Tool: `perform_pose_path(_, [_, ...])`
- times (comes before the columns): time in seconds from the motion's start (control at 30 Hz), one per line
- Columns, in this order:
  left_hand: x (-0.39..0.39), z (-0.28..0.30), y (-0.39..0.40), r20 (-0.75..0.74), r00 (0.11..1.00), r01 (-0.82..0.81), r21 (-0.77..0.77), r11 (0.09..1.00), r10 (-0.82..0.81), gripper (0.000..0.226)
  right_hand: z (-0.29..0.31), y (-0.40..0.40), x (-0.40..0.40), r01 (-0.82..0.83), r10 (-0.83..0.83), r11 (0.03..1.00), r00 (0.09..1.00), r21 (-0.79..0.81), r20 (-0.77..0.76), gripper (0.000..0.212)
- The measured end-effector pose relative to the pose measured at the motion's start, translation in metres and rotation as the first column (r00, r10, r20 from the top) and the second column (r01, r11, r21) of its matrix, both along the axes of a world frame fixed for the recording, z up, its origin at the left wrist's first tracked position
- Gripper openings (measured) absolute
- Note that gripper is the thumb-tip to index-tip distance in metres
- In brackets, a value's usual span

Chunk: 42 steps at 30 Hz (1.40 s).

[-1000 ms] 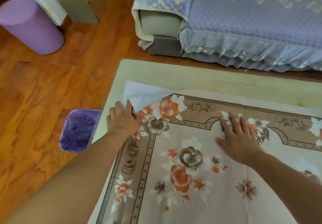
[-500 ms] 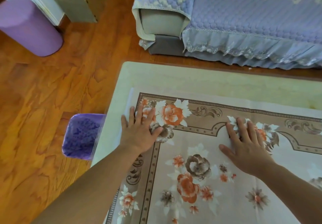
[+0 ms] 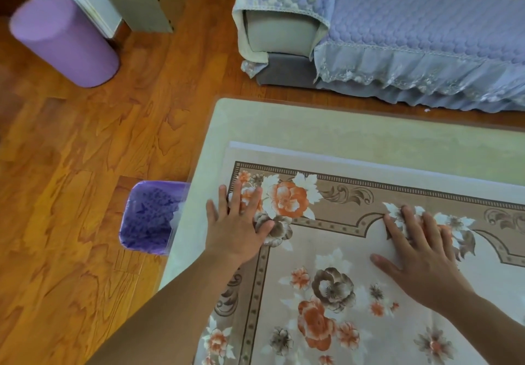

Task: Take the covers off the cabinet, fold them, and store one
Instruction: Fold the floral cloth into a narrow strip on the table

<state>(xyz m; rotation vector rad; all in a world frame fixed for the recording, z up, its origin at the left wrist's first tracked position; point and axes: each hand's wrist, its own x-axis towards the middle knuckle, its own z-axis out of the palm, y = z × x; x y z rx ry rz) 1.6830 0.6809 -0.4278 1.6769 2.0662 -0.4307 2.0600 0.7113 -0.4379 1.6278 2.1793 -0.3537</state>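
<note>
A floral cover (image 3: 355,302) with orange and brown flowers and a patterned brown border lies flat on a pale green table top (image 3: 326,131). A white underlayer edge (image 3: 312,156) shows along its far side. My left hand (image 3: 238,228) lies flat with fingers spread on the cover's far left corner. My right hand (image 3: 420,254) presses flat on the cover further right, fingers spread over the border. Neither hand holds anything.
A purple-lined bin (image 3: 150,217) stands on the wooden floor against the table's left edge. A purple cylinder (image 3: 62,40) stands at the far left. A sofa with a lilac quilted cover (image 3: 397,18) sits beyond the table.
The cover's far left corner, turned up a second ago in my left hand, now lies flat. My left hand released it and spread over it. The right hand stayed pressed down.
</note>
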Motion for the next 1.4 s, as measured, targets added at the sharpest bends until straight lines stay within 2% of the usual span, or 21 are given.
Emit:
perform_pose_path(0.2, [-0.003,0.003,0.015,-0.026,1.0,-0.011,-0.024,1.0,0.01,0.078,-0.001,0.015,-0.008,0.002,-0.002,1.0,1.0,-0.014,-0.001,0.093])
perform_pose_path(0.27, [0.011,0.013,0.017,-0.06,0.998,-0.008,0.009,1.0,0.008,0.079,0.0,0.018,-0.013,-0.005,0.005,0.999,1.0,-0.04,0.013,0.092])
perform_pose_path(0.37, [0.068,0.031,0.005,0.027,0.997,0.069,0.07,0.995,-0.071,0.079,0.003,0.02,-0.026,-0.005,0.003,0.996,1.0,-0.094,-0.02,0.091])
perform_pose_path(0.43, [0.126,0.038,-0.008,0.126,0.987,0.101,0.021,0.995,-0.103,0.081,0.012,0.025,-0.029,0.015,-0.032,0.988,0.994,-0.154,-0.108,0.086])
perform_pose_path(0.5, [0.18,0.039,-0.018,0.139,0.983,0.122,-0.023,0.992,-0.118,0.08,0.024,0.03,-0.013,0.056,-0.101,0.984,0.957,-0.169,-0.273,0.076])
perform_pose_path(0.57, [0.217,0.036,-0.021,0.096,0.987,0.134,-0.031,0.99,-0.131,0.075,0.033,0.034,0.028,0.127,-0.137,0.991,0.892,-0.052,-0.432,0.066])
perform_pose_path(0.6, [0.229,0.033,-0.02,0.07,0.991,0.12,-0.037,0.992,-0.118,0.071,0.035,0.036,0.057,0.176,-0.137,0.983,0.879,0.044,-0.457,0.061])
perform_pose_path(0.67, [0.25,0.029,-0.016,0.054,0.998,0.042,-0.079,0.996,-0.037,0.068,0.029,0.037,0.13,0.284,-0.191,0.943,0.891,0.175,-0.413,0.055])
perform_pose_path(0.7, [0.26,0.029,-0.014,0.047,0.999,0.001,-0.11,0.994,0.004,0.07,0.026,0.035,0.172,0.328,-0.251,0.927,0.902,0.183,-0.35,0.057])
perform_pose_path(0.77, [0.28,0.031,-0.006,0.005,0.998,-0.064,-0.154,0.986,0.066,0.076,0.019,0.024,0.252,0.356,-0.34,0.928,0.93,0.11,-0.138,0.06])
perform_pose_path(0.83, [0.298,0.032,0.002,-0.048,0.991,-0.129,-0.181,0.975,0.122,0.086,0.018,0.012,0.314,0.316,-0.316,0.948,0.949,0.045,0.0,0.059])
perform_pose_path(0.9, [0.31,0.031,0.01,-0.119,0.982,-0.168,-0.171,0.971,0.149,0.095,0.023,0.016,0.359,0.278,-0.28,0.959,0.959,0.05,0.048,0.059])
perform_pose_path(0.97, [0.318,0.03,0.019,-0.162,0.971,-0.202,-0.154,0.967,0.177,0.101,0.029,0.038,0.387,0.323,-0.326,0.941,0.945,0.102,0.01,0.061])
perform_pose_path(1.0, [0.322,0.03,0.024,-0.153,0.97,-0.213,-0.167,0.963,0.188,0.101,0.033,0.051,0.395,0.415,-0.408,0.9,0.91,0.134,-0.074,0.062])
perform_pose_path(1.03, [0.326,0.031,0.029,-0.128,0.973,-0.214,-0.18,0.96,0.193,0.099,0.036,0.065,0.399,0.55,-0.523,0.824,0.831,0.141,-0.189,0.063])
perform_pose_path(1.1, [0.337,0.031,0.037,-0.089,0.979,-0.199,-0.167,0.966,0.186,0.086,0.039,0.089,0.405,0.774,-0.698,0.63,0.598,0.058,-0.393,0.066])
perform_pose_path(1.2, [0.349,0.028,0.047,-0.08,0.97,-0.242,-0.16,0.957,0.232,0.075,0.04,0.116,0.409,0.905,-0.824,0.406,0.302,-0.126,-0.48,0.066])
perform_pose_path(1.27, [0.352,0.027,0.05,-0.094,0.969,-0.24,-0.151,0.959,0.228,0.072,0.042,0.129,0.412,0.92,-0.846,0.3,0.135,-0.251,-0.515,0.061])
perform_pose_path(1.33, [0.349,0.026,0.048,-0.105,0.973,-0.219,-0.141,0.966,0.205,0.074,0.046,0.133,0.411,0.879,-0.833,0.315,0.075,-0.358,-0.548,0.047])
perform_pose_path(1.4, [0.347,0.025,0.044,-0.121,0.976,-0.198,-0.136,0.971,0.182,0.078,0.05,0.133,0.409,0.807,-0.787,0.403,0.064,-0.432,-0.614,0.044])
